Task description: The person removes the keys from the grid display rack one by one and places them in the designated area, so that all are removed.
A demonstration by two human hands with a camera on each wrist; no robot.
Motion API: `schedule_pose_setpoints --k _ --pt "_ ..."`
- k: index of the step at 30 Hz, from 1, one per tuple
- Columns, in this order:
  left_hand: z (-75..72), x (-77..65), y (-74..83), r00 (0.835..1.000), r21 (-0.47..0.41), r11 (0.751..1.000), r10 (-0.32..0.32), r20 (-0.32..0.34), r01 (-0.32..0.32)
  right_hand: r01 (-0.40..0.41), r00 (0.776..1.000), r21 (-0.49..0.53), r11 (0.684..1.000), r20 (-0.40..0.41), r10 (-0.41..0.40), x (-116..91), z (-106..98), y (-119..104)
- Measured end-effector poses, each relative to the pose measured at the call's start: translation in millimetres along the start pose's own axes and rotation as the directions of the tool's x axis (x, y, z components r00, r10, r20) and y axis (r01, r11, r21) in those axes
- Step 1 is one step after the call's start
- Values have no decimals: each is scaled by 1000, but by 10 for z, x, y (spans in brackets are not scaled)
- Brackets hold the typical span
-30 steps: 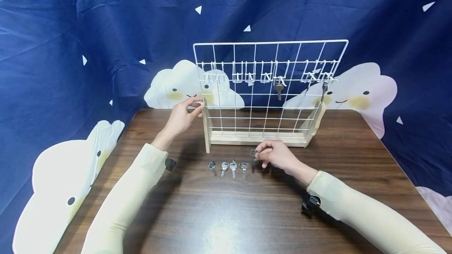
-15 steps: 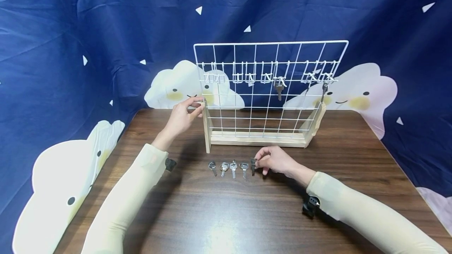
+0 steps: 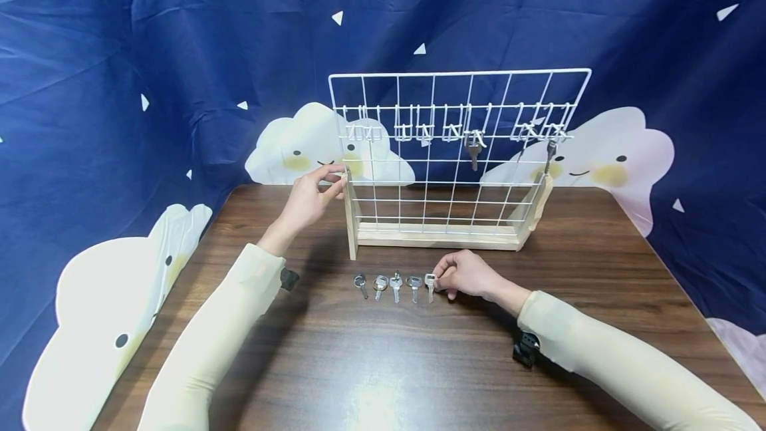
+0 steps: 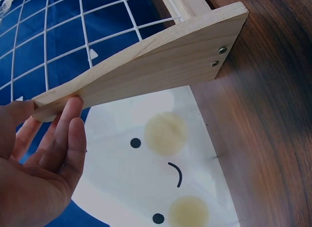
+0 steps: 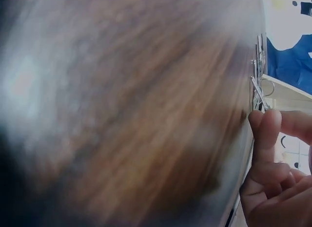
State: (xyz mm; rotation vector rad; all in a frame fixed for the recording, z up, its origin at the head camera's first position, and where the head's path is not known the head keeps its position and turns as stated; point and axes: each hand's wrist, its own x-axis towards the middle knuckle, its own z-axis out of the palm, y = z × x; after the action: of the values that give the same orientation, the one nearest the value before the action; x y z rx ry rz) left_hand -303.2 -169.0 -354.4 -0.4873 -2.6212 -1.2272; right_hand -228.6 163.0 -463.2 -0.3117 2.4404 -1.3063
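Your left hand [image 3: 308, 198] is holding the left side of a rack [image 3: 437, 237] with hanging keys [image 3: 475, 154]. Your right hand [image 3: 469, 273] is pinching a key [image 3: 430, 281], right of four others [image 3: 396, 283] on the worktop [image 3: 287, 351].

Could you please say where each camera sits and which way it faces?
Head: on the head, facing forward and down at the wire rack and keys; left hand, right hand and sleeves show.
Left wrist: at that wrist, facing the wooden side panel; left hand shows.
Right wrist: at that wrist, facing along the tabletop; right hand shows.
Head and left wrist share that panel.
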Motion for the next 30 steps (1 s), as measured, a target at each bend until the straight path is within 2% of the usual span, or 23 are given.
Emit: schedule_pose_setpoints --k 6,13,22,30 --pt "-4 -7 4 1000 -9 1000 -4 3 4 12 999 -134 991 -35 -16 8 -15 2" --pt "0 -4 2 1000 5 1000 4 0 -4 6 999 -197 980 -36 -13 20 -44 28" --pt "2 0 -2 1000 -19 1000 2 -2 -2 13 999 -181 983 -26 -18 21 -85 39" --pt "1 1 2 1000 -15 1000 0 0 0 31 999 -108 994 -24 -34 -4 -146 -14"
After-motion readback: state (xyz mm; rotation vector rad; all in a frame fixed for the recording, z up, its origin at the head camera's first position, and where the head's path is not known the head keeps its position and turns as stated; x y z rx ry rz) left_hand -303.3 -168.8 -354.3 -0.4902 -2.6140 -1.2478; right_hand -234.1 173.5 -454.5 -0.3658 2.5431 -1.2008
